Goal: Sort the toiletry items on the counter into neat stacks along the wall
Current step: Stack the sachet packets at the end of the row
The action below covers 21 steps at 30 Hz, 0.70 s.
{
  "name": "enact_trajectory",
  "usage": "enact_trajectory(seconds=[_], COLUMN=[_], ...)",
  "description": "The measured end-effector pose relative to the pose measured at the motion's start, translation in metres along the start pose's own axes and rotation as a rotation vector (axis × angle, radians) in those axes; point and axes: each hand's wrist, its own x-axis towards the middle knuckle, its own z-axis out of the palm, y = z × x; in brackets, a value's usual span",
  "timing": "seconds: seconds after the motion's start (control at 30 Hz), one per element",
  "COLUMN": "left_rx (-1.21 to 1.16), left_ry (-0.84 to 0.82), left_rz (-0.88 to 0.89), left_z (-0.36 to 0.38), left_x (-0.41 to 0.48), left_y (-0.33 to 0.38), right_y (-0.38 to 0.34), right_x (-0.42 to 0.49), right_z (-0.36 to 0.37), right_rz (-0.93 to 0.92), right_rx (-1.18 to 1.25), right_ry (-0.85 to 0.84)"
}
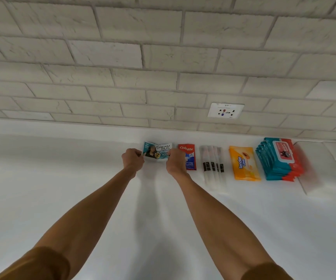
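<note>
while both arms reach to the wall, left hand [133, 159] and right hand [175, 161] pinch the cream silk sachet [157, 151].

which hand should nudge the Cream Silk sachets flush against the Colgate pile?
Left hand, probably. It grips the teal-and-white Cream Silk sachets on their far side from the red Colgate sachets, so it can push toward them; the right hand sits between.

Pale brick wall [122, 57], outlet [225, 110], white counter [62, 178].
</note>
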Motion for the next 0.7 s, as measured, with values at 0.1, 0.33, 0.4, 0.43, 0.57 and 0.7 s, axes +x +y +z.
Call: enact_trajectory(seconds=[0.1, 0.33, 0.4, 0.43, 0.57, 0.7], left_rx=[0.089, 0.327, 0.377, 0.405, 0.55, 0.654], left_ry=[-0.022, -0.072, -0.091, -0.102, -0.155, -0.209], left_rz=[0.069, 0.308, 0.368, 0.406, 0.577, 0.679], left_z=[0.002, 0.004, 0.005, 0.005, 0.006, 0.008], left_x=[0.001, -0.014, -0.021, -0.026, -0.04, -0.038], left_y=[-0.006, -0.017, -0.021, -0.024, -0.033, -0.047], right_y=[0.0, 0.005, 0.007, 0.009, 0.015, 0.021], right_x=[-0.001, -0.015, -0.02, -0.023, -0.031, -0.033], right_z=[0.0, 0.01, 0.014, 0.016, 0.023, 0.026], right_rz=[-0.029, -0.113, -0.173, -0.206, -0.279, -0.277], right_rx=[-0.014, -0.159, -0.232, -0.268, -0.379, -0.418], right_ry=[-0.016, -0.039, -0.048, -0.055, -0.116, -0.165])
